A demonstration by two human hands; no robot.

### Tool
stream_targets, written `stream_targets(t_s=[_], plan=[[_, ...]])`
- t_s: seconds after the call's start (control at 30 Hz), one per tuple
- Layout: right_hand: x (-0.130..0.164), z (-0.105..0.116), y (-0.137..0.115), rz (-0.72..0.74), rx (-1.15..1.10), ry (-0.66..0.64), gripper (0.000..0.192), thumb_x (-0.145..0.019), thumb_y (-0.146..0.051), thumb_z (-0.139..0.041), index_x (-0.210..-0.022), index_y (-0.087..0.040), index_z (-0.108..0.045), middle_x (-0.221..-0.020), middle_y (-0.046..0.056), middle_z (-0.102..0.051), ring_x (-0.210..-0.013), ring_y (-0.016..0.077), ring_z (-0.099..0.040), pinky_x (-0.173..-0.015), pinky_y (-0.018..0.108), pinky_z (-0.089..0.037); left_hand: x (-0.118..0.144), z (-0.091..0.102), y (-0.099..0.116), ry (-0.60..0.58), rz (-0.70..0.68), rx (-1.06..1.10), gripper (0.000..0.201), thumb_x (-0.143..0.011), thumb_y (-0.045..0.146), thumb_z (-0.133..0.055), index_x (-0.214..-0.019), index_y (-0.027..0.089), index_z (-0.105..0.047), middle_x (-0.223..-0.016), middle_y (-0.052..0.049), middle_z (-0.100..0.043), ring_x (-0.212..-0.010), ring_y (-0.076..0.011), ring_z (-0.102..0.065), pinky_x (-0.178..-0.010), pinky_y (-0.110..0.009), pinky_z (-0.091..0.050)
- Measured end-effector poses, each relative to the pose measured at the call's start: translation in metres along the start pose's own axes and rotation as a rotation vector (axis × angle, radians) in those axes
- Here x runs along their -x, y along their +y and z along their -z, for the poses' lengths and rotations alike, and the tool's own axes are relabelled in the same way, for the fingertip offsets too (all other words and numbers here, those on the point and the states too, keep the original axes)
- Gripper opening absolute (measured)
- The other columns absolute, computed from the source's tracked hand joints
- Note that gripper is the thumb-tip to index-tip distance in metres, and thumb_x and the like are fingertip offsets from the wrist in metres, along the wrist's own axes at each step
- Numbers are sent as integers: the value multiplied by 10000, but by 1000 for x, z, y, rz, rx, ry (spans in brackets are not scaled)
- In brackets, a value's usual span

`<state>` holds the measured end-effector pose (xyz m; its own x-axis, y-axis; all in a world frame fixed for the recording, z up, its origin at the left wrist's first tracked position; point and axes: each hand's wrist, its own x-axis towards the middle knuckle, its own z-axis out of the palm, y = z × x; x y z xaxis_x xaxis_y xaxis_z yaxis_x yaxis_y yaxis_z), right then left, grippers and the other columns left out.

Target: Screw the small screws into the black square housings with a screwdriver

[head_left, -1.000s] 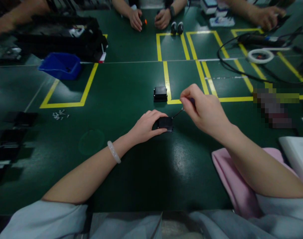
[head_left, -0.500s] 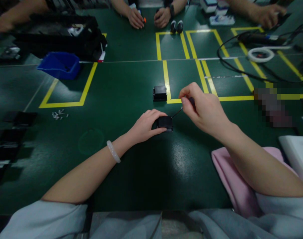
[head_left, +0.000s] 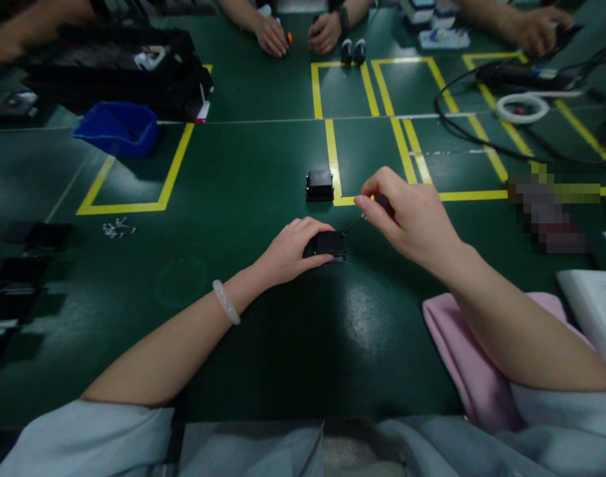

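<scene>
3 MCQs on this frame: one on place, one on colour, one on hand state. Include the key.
1. Where does the second black box sit?
A. beyond the held one, beside a yellow line
B. in the blue bin
C. on the pink cloth

2. Colour of the bin at upper left?
A. red
B. blue
C. white

3. What is the left hand doing?
A. lying flat and open
B. closed on the small black box
C. lifting a cable

Key: 1 A, it sits against the yellow tape. 2 B, plainly blue. 3 B, its grip wraps the box while the right hand holds a thin tool to it.
</scene>
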<state>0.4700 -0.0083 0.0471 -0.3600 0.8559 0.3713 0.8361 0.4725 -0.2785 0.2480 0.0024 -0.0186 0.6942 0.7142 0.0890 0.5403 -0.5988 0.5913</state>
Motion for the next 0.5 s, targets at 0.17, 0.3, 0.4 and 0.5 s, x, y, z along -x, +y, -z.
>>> stream_targets(t_s=[0.17, 0.3, 0.4, 0.5], plan=[[0, 0, -1, -37, -30, 10, 210, -920, -274, -414, -1040, -153, -536, -757, 17, -627, -648, 140, -606, -587, 265, -397, 0, 0, 0, -3, 6, -1, 367, -905, 396, -580, -1218, 211, -529, -1185, -68, -573, -1063, -228, -513, -928, -363, -402], [0, 0, -2, -1, -19, 9, 225, -932, -304, -399, -1038, -160, -536, -754, 10, -617, -645, 133, -595, -592, 264, -390, 0, 1, 0, -7, 8, -6, 365, -907, 393, -577, -1219, 208, -528, -1177, -67, -573, -1058, -227, -512, -922, -359, -404], [1, 1, -2, 12, -2, -16, 251, -944, -381, -403, -965, -177, -547, -666, -18, -559, -561, 112, -533, -548, 255, -346, 0, 1, 1, -5, 2, -7, 367, -905, 394, -576, -1215, 203, -526, -1180, -70, -574, -1060, -231, -512, -927, -365, -402], [1, 1, -3, -27, -29, -30, 219, -932, -314, -406, -1020, -162, -536, -720, 1, -597, -598, 119, -565, -564, 255, -364, 0, 1, 1, -6, 12, -9, 365, -906, 394, -572, -1216, 207, -529, -1176, -70, -576, -1056, -232, -513, -921, -365, -403]])
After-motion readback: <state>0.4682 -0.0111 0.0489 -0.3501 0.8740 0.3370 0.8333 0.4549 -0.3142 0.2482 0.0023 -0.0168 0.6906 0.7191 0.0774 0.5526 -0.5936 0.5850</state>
